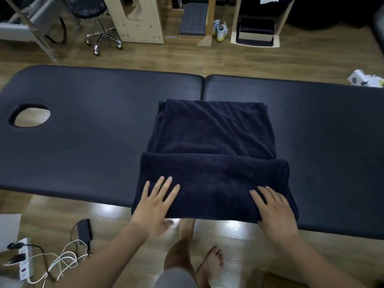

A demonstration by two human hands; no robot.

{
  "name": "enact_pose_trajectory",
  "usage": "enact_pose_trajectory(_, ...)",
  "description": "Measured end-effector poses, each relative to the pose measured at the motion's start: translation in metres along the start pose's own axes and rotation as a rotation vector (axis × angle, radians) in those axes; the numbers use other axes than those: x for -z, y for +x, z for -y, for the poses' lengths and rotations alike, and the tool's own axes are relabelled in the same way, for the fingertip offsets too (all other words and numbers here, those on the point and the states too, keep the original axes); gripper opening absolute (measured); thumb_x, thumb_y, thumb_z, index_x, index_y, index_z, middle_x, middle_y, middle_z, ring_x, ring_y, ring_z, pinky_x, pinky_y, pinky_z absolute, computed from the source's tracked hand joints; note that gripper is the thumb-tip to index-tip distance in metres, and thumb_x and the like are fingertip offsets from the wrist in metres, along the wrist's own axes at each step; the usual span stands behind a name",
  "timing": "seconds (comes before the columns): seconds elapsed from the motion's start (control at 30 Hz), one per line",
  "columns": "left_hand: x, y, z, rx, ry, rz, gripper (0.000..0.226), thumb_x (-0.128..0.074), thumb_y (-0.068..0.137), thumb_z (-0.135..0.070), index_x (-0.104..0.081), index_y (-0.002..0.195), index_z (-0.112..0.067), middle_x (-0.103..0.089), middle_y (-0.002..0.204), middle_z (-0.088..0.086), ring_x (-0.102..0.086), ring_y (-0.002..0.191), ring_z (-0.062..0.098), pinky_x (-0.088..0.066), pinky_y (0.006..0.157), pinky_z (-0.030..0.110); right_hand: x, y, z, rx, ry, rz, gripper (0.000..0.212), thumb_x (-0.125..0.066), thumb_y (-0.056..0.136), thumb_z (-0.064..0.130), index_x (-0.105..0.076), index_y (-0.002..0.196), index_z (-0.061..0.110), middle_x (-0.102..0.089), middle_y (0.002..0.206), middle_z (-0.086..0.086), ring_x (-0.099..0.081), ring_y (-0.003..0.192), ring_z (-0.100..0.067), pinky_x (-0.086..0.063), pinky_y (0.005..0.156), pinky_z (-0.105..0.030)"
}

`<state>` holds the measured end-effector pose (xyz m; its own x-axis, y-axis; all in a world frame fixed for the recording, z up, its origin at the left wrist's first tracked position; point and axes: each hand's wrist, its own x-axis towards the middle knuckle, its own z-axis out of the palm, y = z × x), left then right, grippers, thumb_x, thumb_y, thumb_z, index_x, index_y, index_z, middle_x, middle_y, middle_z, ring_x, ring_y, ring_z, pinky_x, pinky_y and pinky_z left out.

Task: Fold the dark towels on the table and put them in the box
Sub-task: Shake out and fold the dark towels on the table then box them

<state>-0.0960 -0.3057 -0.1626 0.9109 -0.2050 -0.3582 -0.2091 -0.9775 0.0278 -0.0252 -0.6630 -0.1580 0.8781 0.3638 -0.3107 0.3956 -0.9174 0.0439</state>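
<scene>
A dark navy towel lies on the black massage table, near its front edge. Its near part is folded over into a thick band that overhangs the table's edge a little. My left hand lies flat on the band's left end with fingers spread and straight. On the band's right end my right hand rests flat, fingers straight. The far part of the towel is wrinkled. No box is plainly in view.
The table has a face hole at the left. On the floor at lower left are a power strip, cables and a black adapter. My bare legs stand below the table edge. Stool, wooden furniture and shoes stand beyond.
</scene>
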Motion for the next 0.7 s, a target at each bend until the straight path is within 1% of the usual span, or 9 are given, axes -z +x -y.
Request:
enact_pose_trajectory(0.07,0.007,0.004,0.012,0.0,0.058,0.017,0.092,-0.085,0.052,-0.021,-0.053,0.138,-0.012,-0.053,0.143,0.015,-0.053,0.129,0.036,-0.048,0.1,0.052,0.033,0.011,-0.002,0.02,0.012,0.087,0.076,-0.084,0.061,0.02,-0.058,0.132,0.023,-0.064,0.125,-0.004,-0.065,0.108,-0.03,-0.053,0.089,-0.04)
enact_pose_trajectory(0.13,0.032,0.007,0.019,-0.034,0.024,-0.004,0.07,-0.079,0.055,-0.012,-0.061,0.122,-0.017,-0.067,0.122,0.007,-0.067,0.108,0.031,-0.057,0.084,0.038,0.07,0.019,-0.007,0.073,0.064,0.256,0.06,-0.066,0.076,0.024,-0.051,0.133,0.036,-0.063,0.123,0.006,-0.062,0.108,-0.023,-0.051,0.087,-0.032)
enact_pose_trajectory(0.23,0.081,0.004,0.029,-0.093,-0.132,0.154,0.045,-0.062,0.072,-0.023,-0.054,0.114,-0.034,-0.066,0.111,-0.011,-0.065,0.098,0.019,-0.051,0.077,0.031,0.114,0.015,-0.014,0.106,0.203,0.533,0.043,-0.069,0.067,0.028,-0.061,0.108,0.039,-0.066,0.1,0.011,-0.061,0.094,-0.014,-0.053,0.08,-0.031)
enact_pose_trajectory(0.37,0.142,-0.014,0.054,-0.069,-0.518,0.369,0.049,-0.067,0.054,-0.032,-0.063,0.102,-0.044,-0.07,0.092,-0.019,-0.065,0.085,0.001,-0.054,0.074,0.03,0.148,0.008,-0.041,0.065,0.39,0.783,0.036,-0.078,0.049,0.037,-0.068,0.083,0.041,-0.073,0.085,0.012,-0.068,0.082,-0.008,-0.054,0.069,-0.028)
enact_pose_trajectory(0.43,0.153,-0.006,0.072,-0.026,-0.668,0.285,0.045,-0.068,0.054,-0.031,-0.067,0.099,-0.04,-0.071,0.09,-0.018,-0.067,0.084,0.0,-0.054,0.075,0.028,0.155,0.025,-0.061,0.0,0.483,0.626,0.039,-0.077,0.046,0.041,-0.071,0.085,0.041,-0.074,0.084,0.015,-0.07,0.084,-0.008,-0.054,0.076,-0.029)
enact_pose_trajectory(0.5,0.151,0.016,0.089,0.054,-0.701,0.039,0.043,-0.069,0.059,-0.038,-0.067,0.102,-0.038,-0.072,0.097,-0.014,-0.066,0.091,0.002,-0.052,0.084,0.028,0.148,0.046,-0.074,-0.135,0.598,0.323,0.037,-0.081,0.062,0.028,-0.07,0.095,0.039,-0.075,0.091,0.012,-0.07,0.092,-0.013,-0.052,0.087,-0.03)
enact_pose_trajectory(0.6,0.124,0.046,0.092,0.291,-0.379,-0.356,0.045,-0.069,0.079,-0.034,-0.064,0.123,-0.021,-0.066,0.124,0.002,-0.062,0.114,0.024,-0.044,0.097,0.042,0.12,0.057,-0.064,-0.392,0.601,-0.169,0.042,-0.067,0.086,0.014,-0.065,0.127,0.02,-0.07,0.117,-0.007,-0.063,0.114,-0.029,-0.045,0.103,-0.037)
enact_pose_trajectory(0.63,0.11,0.05,0.079,0.329,-0.241,-0.43,0.046,-0.064,0.085,-0.032,-0.061,0.128,-0.017,-0.061,0.132,0.007,-0.058,0.12,0.03,-0.042,0.098,0.047,0.106,0.054,-0.052,-0.392,0.523,-0.264,0.044,-0.062,0.09,0.019,-0.061,0.133,0.016,-0.065,0.128,-0.011,-0.058,0.122,-0.032,-0.044,0.106,-0.042)
enact_pose_trajectory(0.7,0.084,0.052,0.037,0.215,-0.148,-0.428,0.052,-0.051,0.089,-0.042,-0.057,0.136,-0.019,-0.051,0.145,0.011,-0.048,0.133,0.032,-0.035,0.105,0.052,0.076,0.042,-0.02,-0.289,0.384,-0.297,0.051,-0.049,0.093,0.037,-0.056,0.139,0.018,-0.054,0.143,-0.014,-0.047,0.134,-0.036,-0.039,0.111,-0.052)
